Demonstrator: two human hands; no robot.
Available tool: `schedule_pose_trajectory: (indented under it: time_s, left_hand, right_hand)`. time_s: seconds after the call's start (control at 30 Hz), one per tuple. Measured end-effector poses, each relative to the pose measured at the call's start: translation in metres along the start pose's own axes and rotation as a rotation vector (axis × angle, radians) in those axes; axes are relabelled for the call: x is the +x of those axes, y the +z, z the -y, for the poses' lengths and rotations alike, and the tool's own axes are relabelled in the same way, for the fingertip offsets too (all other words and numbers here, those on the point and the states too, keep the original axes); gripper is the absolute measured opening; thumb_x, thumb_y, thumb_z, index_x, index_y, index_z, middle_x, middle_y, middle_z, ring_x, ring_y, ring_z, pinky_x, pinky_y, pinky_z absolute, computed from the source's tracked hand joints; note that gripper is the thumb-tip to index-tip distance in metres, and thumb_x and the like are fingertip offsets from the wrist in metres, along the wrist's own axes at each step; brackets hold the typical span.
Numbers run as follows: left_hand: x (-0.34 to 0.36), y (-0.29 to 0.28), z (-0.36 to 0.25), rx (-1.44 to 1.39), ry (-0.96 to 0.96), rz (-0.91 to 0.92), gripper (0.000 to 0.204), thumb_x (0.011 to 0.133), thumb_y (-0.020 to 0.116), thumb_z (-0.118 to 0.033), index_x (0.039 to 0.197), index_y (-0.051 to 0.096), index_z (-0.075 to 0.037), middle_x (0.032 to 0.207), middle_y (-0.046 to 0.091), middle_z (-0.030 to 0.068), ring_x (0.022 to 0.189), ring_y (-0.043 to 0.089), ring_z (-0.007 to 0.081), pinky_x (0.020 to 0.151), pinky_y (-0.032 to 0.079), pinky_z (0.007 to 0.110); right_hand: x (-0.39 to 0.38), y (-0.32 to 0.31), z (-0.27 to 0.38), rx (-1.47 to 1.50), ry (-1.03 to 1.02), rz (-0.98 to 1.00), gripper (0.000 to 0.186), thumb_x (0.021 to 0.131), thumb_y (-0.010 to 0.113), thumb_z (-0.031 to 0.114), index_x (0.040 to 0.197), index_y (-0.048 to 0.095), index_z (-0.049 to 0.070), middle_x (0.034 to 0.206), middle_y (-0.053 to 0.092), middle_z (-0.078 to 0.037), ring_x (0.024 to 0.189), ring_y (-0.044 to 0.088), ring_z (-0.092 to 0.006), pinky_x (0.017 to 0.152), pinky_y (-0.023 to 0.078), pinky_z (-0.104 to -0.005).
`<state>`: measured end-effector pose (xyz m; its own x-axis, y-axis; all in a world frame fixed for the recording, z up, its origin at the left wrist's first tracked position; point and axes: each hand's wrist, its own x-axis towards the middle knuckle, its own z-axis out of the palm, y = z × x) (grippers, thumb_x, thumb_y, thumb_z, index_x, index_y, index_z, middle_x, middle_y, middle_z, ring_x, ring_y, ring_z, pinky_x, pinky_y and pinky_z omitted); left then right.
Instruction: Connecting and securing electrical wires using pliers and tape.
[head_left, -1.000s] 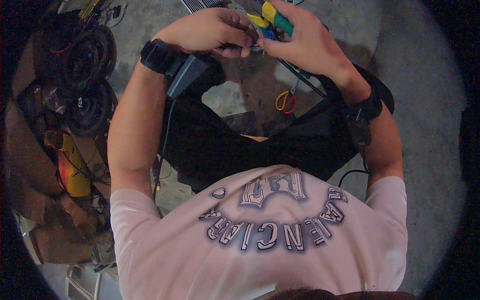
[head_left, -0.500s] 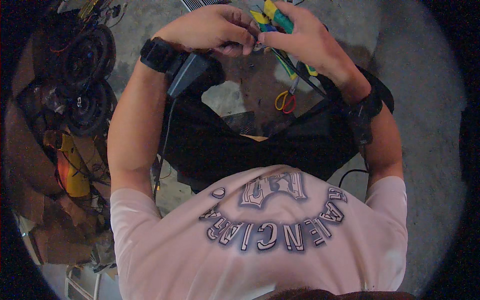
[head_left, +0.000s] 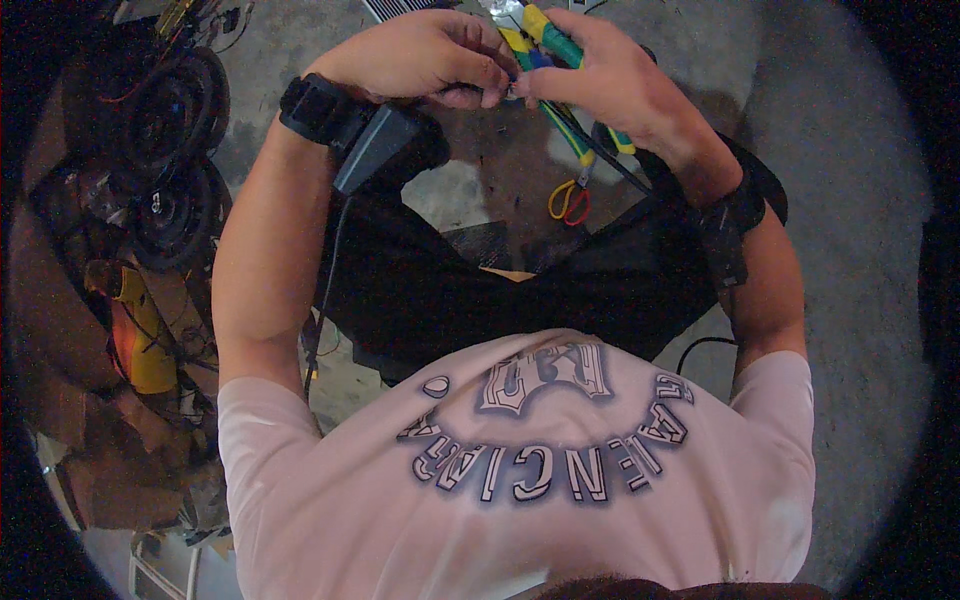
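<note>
My left hand (head_left: 435,60) is closed, its thumb and fingertips pinched together close to my right fingertips. What it pinches is too small and hidden to make out. My right hand (head_left: 625,90) is closed around pliers (head_left: 555,40) with green and yellow handles. The pliers' shiny metal head points away from me, and the handle ends show below the palm. A black cable (head_left: 610,158) runs from between the hands, under my right hand, toward my right thigh. Beneath the handles are a yellow loop and a red loop (head_left: 570,203), resembling scissor handles.
Two round black speaker-like parts (head_left: 165,205) lie at the left, with loose wires. Nearer are a yellow and orange piece (head_left: 145,340) and crumpled brown cardboard (head_left: 120,450). A ribbed metal piece (head_left: 398,8) sits at the far edge. My legs (head_left: 480,300) are folded on the concrete floor (head_left: 820,200).
The pliers have shifted slightly away from me, so more of their metal head shows. My fingertips have moved slightly; both hands stay close together.
</note>
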<state>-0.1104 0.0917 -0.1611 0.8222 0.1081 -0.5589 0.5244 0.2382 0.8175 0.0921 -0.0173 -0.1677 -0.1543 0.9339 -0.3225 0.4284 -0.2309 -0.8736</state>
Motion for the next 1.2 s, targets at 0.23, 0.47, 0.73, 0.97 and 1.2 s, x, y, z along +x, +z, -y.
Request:
schedule_pose_trajectory:
  time_s: [0.23,0.47,0.73,0.97,1.2]
  left_hand:
    - [0.0001,-0.0002,-0.0006,-0.025,0.020,0.019,0.014,0.093,0.060,-0.014,0.097,0.064,-0.001,0.069,0.053,-0.0039,0.054,0.043,0.0033,0.046,0.032,0.021]
    - [-0.0028,0.0026,0.0002,-0.007,-0.021,-0.036,0.015,0.093,0.061,-0.015,0.099,0.064,-0.001,0.070,0.055,-0.0033,0.056,0.045,0.0039,0.048,0.033,0.020]
    - [0.0003,0.0015,0.0035,-0.010,-0.003,0.019,0.015,0.094,0.060,-0.015,0.099,0.063,-0.001,0.068,0.053,-0.0040,0.054,0.043,0.0038,0.047,0.032,0.021]
    - [0.0021,0.0004,0.0045,-0.022,0.020,0.033,0.014,0.093,0.060,-0.013,0.098,0.063,-0.001,0.068,0.052,-0.0045,0.054,0.042,0.0032,0.047,0.032,0.020]
    - [-0.0026,0.0019,-0.0008,-0.011,-0.012,-0.108,0.016,0.091,0.061,-0.013,0.102,0.064,-0.001,0.079,0.061,-0.0018,0.065,0.053,0.0047,0.053,0.041,0.020]
  right_hand:
    - [-0.0015,0.0022,0.0024,-0.021,-0.016,-0.056,0.052,0.071,0.074,0.026,0.113,0.063,-0.002,0.096,0.069,-0.016,0.088,0.066,-0.0226,0.080,0.053,-0.0355]
    - [-0.0007,0.0023,0.0017,-0.016,-0.029,-0.012,0.051,0.071,0.076,0.025,0.111,0.062,-0.003,0.094,0.068,-0.016,0.087,0.066,-0.0234,0.079,0.053,-0.0363]
    - [-0.0016,0.0038,-0.0012,0.003,-0.058,-0.021,0.050,0.071,0.076,0.023,0.111,0.062,-0.003,0.093,0.068,-0.014,0.085,0.065,-0.0218,0.077,0.053,-0.0359]
    - [-0.0040,0.0047,-0.0013,0.132,-0.001,-0.007,0.044,0.070,0.073,0.020,0.108,0.063,-0.003,0.087,0.068,-0.011,0.080,0.064,-0.0179,0.073,0.053,-0.0329]
    - [0.0009,0.0017,0.0062,0.297,0.058,0.042,0.044,0.075,0.076,0.028,0.106,0.064,-0.001,0.087,0.068,-0.009,0.078,0.064,-0.0164,0.072,0.052,-0.0306]
